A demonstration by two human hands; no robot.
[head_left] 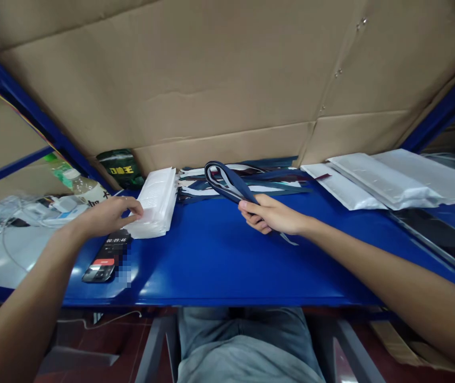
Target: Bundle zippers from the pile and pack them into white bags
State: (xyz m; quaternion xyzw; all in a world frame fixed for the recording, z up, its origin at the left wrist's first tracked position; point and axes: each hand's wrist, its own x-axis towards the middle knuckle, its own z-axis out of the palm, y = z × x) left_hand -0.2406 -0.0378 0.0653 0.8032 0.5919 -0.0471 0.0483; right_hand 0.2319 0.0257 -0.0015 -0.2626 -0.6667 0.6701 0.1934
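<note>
My right hand is closed around a folded navy strap with a pale inner side, held just above the blue shelf. Its loop points back toward a heap of similar straps at the rear of the shelf. My left hand reaches to the left, fingers pinching the near edge of a stack of white plastic bags. A phone showing a running timer lies just below that hand.
White padded packets are piled at the right rear. A dark flat panel lies near the right edge. A green packet, a bottle and clutter sit at the left. Cardboard lines the back and top.
</note>
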